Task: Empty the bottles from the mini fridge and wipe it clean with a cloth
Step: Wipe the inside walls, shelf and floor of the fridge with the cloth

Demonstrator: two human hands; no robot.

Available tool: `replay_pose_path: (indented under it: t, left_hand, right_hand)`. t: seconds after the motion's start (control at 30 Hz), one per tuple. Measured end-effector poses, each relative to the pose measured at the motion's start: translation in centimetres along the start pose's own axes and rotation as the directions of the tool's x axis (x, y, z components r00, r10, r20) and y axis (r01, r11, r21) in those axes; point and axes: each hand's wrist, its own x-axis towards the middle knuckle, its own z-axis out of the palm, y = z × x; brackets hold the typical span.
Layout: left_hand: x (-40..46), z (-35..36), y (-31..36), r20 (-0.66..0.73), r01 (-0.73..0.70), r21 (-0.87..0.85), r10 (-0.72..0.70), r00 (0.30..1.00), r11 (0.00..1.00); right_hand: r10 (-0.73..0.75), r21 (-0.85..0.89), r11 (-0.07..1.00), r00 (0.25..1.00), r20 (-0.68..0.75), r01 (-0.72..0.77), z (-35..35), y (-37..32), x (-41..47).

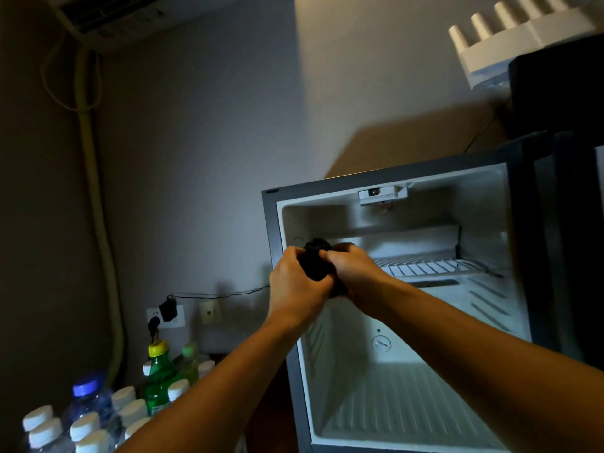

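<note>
With bottles (98, 416) parked out at 7 o'clock, fridge (408, 322) looks emptied; left hand (295, 282) and right hand (351, 271) both grasp dark cloth (315, 256), likely bunching it for wiping.

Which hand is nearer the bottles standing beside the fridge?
Left. The left hand grips the dark cloth on the side toward the bottles; the right hand is farther right.

No text reads clearly; the bottle labels (157, 400) seem blurred.
</note>
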Motion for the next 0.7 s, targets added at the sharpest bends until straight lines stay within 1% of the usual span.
replay_pose_path:
  t: [0.07, 0.13, 0.17, 0.2, 0.23, 0.3, 0.33, 0.37, 0.43, 0.5, 0.57, 0.63, 0.67, 0.7]
  left_hand:
    - [0.6, -0.5, -0.6, 0.005, -0.114, 0.091, 0.114, 0.993, 0.989]
    - [1.2, -1.0, -1.7, -0.049, -0.153, 0.176, 0.164, 0.985, 0.972]
    - [1.6, -1.3, -2.5, -0.091, -0.127, 0.222, 0.150, 0.984, 0.967]
    - [1.9, -1.7, -3.3, -0.122, -0.072, 0.263, 0.107, 0.987, 0.962]
    - [2.4, -2.0, -4.4, -0.111, 0.009, 0.283, 0.023, 0.993, 0.959]
    - [3.1, -2.2, -5.6, 0.019, 0.163, 0.238, -0.172, 0.985, 0.957]
    - [3.4, -2.1, -5.9, 0.099, 0.212, 0.201, -0.235, 0.967, 0.956]
    - [3.5, -1.7, -6.2, 0.160, 0.235, 0.179, -0.264, 0.951, 0.956]
    - [3.5, -1.0, -6.3, 0.205, 0.225, 0.213, -0.268, 0.941, 0.951]
    - [3.5, -0.3, -6.4, 0.202, 0.232, 0.255, -0.287, 0.937, 0.939]
    - [3.7, 0.1, -6.7, 0.210, 0.222, 0.299, -0.290, 0.934, 0.928]
    - [3.9, 0.1, -6.8, 0.235, 0.209, 0.307, -0.287, 0.928, 0.928]
    - [3.9, 0.0, -6.8, 0.250, 0.203, 0.300, -0.282, 0.926, 0.932]
    - [3.9, -0.1, -6.8, 0.262, 0.193, 0.292, -0.273, 0.926, 0.937]
  right_hand:
    - [-0.097, -0.030, 0.995, 0.990, -0.103, 0.094, -0.6, -0.3, 0.6]
    - [-0.175, -0.102, 0.983, 0.959, -0.223, 0.156, -1.1, -0.7, 1.4]
    - [-0.186, -0.136, 0.979, 0.946, -0.267, 0.154, -1.2, -0.7, 2.0]
    - [-0.186, -0.144, 0.978, 0.941, -0.283, 0.150, -1.1, -0.7, 2.5]
    - [-0.184, -0.144, 0.978, 0.943, -0.279, 0.149, -0.7, -0.6, 2.7]
    - [-0.156, -0.115, 0.984, 0.965, -0.212, 0.134, 0.3, 0.1, 3.1]
    - [-0.139, -0.114, 0.986, 0.978, -0.158, 0.122, 1.0, 0.6, 3.3]
    - [-0.136, -0.137, 0.983, 0.985, -0.103, 0.121, 1.9, 0.9, 3.3]
    - [-0.197, -0.299, 0.939, 0.978, -0.063, 0.170, 3.4, 1.2, 3.5]
    - [-0.225, -0.411, 0.896, 0.970, -0.092, 0.169, 3.9, 1.0, 4.2]
    - [-0.132, -0.344, 0.932, 0.990, -0.042, 0.110, 3.9, 0.7, 4.4]
    - [-0.007, -0.231, 0.973, 0.998, 0.058, 0.021, 3.8, 0.8, 3.9]
    - [0.006, -0.236, 0.972, 0.996, 0.086, 0.014, 3.7, 1.2, 4.0]
    - [-0.016, -0.260, 0.965, 0.994, 0.108, 0.044, 3.7, 1.5, 4.0]
